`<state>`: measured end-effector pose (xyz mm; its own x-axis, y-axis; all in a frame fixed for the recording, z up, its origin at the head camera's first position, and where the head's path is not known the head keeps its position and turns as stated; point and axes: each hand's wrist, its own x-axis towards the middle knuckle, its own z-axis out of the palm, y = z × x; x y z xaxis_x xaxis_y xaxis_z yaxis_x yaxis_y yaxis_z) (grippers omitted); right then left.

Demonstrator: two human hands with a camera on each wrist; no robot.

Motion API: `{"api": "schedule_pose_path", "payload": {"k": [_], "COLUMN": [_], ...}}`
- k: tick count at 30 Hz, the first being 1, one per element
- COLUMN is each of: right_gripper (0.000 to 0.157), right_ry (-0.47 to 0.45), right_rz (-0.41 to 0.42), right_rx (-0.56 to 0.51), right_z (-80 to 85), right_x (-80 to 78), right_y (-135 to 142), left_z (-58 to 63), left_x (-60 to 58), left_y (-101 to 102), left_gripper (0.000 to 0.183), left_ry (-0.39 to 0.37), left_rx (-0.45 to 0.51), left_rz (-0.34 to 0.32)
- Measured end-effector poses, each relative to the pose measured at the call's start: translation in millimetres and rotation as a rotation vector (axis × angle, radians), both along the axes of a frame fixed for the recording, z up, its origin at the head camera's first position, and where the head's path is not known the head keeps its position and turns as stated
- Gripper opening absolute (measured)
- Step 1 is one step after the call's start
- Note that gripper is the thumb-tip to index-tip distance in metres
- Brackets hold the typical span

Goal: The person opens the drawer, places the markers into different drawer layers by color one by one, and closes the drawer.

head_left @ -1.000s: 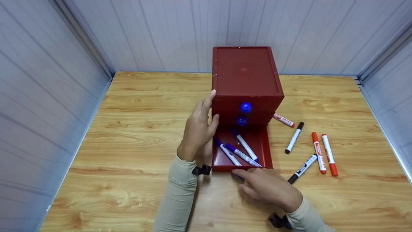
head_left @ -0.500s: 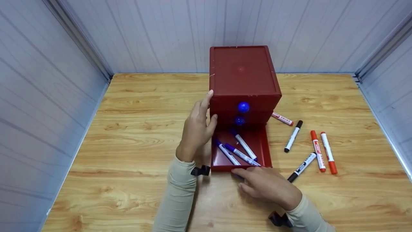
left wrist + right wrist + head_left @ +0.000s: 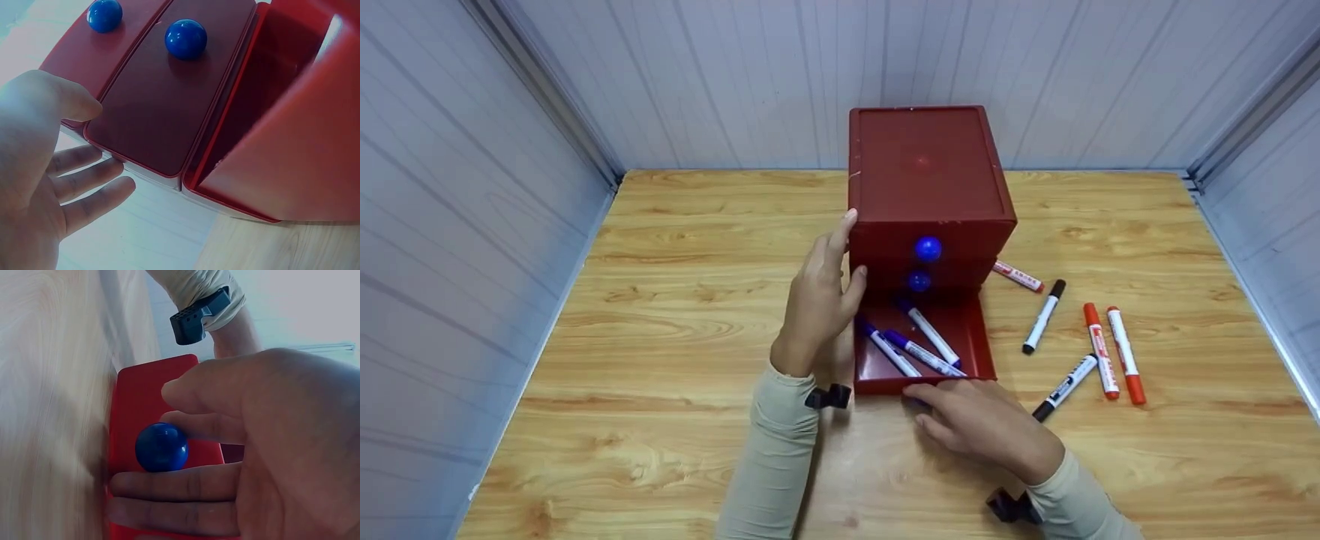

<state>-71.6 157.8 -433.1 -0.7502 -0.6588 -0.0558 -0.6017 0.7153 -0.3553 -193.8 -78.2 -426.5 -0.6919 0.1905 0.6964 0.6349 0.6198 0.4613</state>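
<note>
A dark red plastic cabinet (image 3: 924, 165) stands on the table, its two upper drawers closed and its bottom drawer (image 3: 877, 386) pulled out. Three white markers (image 3: 933, 337) with blue-purple caps lie in that drawer. Against the cabinet's left front corner rests my left hand (image 3: 814, 307), thumb at the front face and the other fingers spread along the side. My right hand (image 3: 986, 427) touches the open drawer's front with straight fingers. In the right wrist view, the drawer's blue knob (image 3: 162, 447) sits between two fingers, which do not curl round it.
Right of the cabinet lie red-capped markers (image 3: 1101, 351) and black-capped markers (image 3: 1044, 316). One red-lettered marker (image 3: 1020, 276) is partly hidden behind the cabinet. White panel walls (image 3: 720, 82) bound the wooden table (image 3: 675, 337) at the back and sides.
The bottom drawer has slid slightly inward with its markers, and my right hand has moved forward with it. My left hand stays at the cabinet's corner.
</note>
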Motion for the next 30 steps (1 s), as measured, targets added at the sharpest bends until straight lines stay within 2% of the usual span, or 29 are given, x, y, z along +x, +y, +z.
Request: {"api": "schedule_pose_path", "payload": {"k": [10, 23, 30], "right_gripper": [0.029, 0.027, 0.029], "right_ry": [0.041, 0.072, 0.014], "right_rz": [-0.033, -0.022, -0.045], "right_rx": [-0.013, -0.032, -0.02], "right_z": [-2.9, -0.2, 2.5], "right_x": [-5.9, -16.2, -24.2], "right_y": [3, 1, -1], "left_z": [0.0, -1.3, -0.9], "left_x": [-0.7, 0.6, -0.1], "left_y": [1, -2, 1], "left_gripper": [0.072, 0.072, 0.072], "left_ry": [-0.014, -0.012, -0.011], "left_rx": [-0.003, 0.014, 0.007], "left_rz": [-0.004, 0.01, 0.001]}}
